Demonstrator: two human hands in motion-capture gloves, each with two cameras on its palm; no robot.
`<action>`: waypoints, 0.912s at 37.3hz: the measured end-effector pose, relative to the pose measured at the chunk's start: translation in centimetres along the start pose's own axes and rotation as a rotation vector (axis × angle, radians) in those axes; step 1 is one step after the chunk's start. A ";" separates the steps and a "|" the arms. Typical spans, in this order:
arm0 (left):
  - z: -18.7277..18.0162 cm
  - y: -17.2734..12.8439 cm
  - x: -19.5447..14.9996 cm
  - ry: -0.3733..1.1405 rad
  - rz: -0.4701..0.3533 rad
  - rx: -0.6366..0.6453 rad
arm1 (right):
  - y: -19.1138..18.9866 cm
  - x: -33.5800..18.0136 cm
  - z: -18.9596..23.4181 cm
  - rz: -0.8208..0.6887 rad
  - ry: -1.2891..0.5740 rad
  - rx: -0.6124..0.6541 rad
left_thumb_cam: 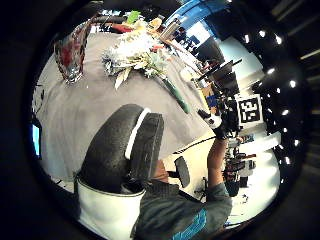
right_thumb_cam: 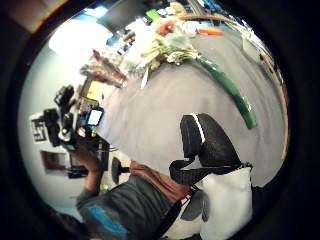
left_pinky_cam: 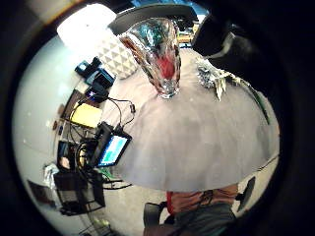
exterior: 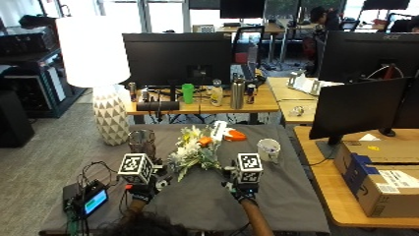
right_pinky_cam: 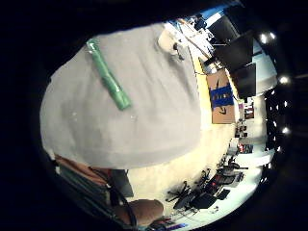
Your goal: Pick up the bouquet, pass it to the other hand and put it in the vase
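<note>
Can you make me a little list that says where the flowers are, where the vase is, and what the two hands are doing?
Flowers: the bouquet lies flat on the grey table, its green-wrapped stem end towards the person.
Vase: the glass vase stands upright beside the bouquet, with no flowers in it.
Left hand: the left hand hangs over the table near the vase, holding nothing.
Right hand: the right hand hangs over the table near the stem end, holding nothing.
Also there: a paper cup.

Both the left hand [exterior: 138, 192] and the right hand [exterior: 245, 192] wear black gloves. Seen from the palms, the fingers [left_thumb_cam: 122, 145] are black and finely textured, with a white seam and a white cuff panel behind them. The person wears a grey top with blue lettering.
</note>
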State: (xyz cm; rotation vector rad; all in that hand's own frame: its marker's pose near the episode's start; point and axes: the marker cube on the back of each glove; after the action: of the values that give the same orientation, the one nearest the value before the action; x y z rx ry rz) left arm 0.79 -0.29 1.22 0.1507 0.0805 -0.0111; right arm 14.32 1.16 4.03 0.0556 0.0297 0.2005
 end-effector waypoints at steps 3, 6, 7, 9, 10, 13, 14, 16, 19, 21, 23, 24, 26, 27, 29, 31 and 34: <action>0.1 -0.2 0.2 -0.015 0.003 0.002 | -0.4 1.9 1.2 0.040 -0.030 -0.016; 0.0 -0.5 0.4 -0.032 0.010 0.017 | -1.3 3.7 2.8 0.072 -0.067 -0.026; 0.0 -0.6 0.4 -0.030 0.013 0.024 | -1.6 4.2 3.3 0.081 -0.079 -0.031; -0.2 -0.7 0.5 -0.023 0.018 0.038 | -2.2 5.2 4.4 0.095 -0.104 -0.041; -0.3 -0.7 0.6 -0.020 0.019 0.044 | -2.6 5.7 5.1 0.101 -0.116 -0.045; -0.3 -0.6 0.8 -0.010 0.022 0.048 | -4.1 7.3 7.5 0.114 -0.140 -0.045; -0.2 -0.6 0.9 -0.006 0.024 0.046 | -4.3 7.7 8.1 0.119 -0.145 -0.048; 0.1 -0.6 1.0 0.002 0.028 0.041 | -4.1 7.8 8.6 0.131 -0.160 -0.076; 0.3 -0.5 1.0 0.008 0.025 0.032 | -3.1 7.3 8.4 0.149 -0.209 -0.138; 0.5 -0.4 1.0 0.013 0.020 0.024 | -2.8 6.7 8.0 0.138 -0.247 -0.130; 0.8 -0.4 0.9 0.019 0.019 0.017 | -2.0 5.7 6.9 0.129 -0.273 -0.134; 1.0 -0.5 0.8 0.021 0.020 0.015 | -1.6 5.3 6.5 0.133 -0.277 -0.150; 1.2 -0.5 0.7 0.024 0.020 0.010 | -1.2 4.8 6.3 0.150 -0.277 -0.189; 1.3 -0.5 0.7 0.027 0.020 0.007 | -1.1 4.6 6.4 0.156 -0.284 -0.213; 1.5 -0.5 0.5 0.033 0.018 0.001 | -1.1 4.0 6.9 0.164 -0.328 -0.273; 1.7 -0.6 0.4 0.040 0.016 -0.002 | -1.1 3.3 7.4 0.175 -0.379 -0.322; 2.1 -0.6 0.1 0.051 0.017 -0.005 | -1.5 2.8 8.1 0.193 -0.389 -0.325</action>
State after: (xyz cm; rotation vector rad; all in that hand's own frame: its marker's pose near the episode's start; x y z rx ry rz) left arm 1.05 -1.21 3.16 0.1471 0.1302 0.0100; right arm 17.59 -0.16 11.98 -0.2275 -0.3972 0.3825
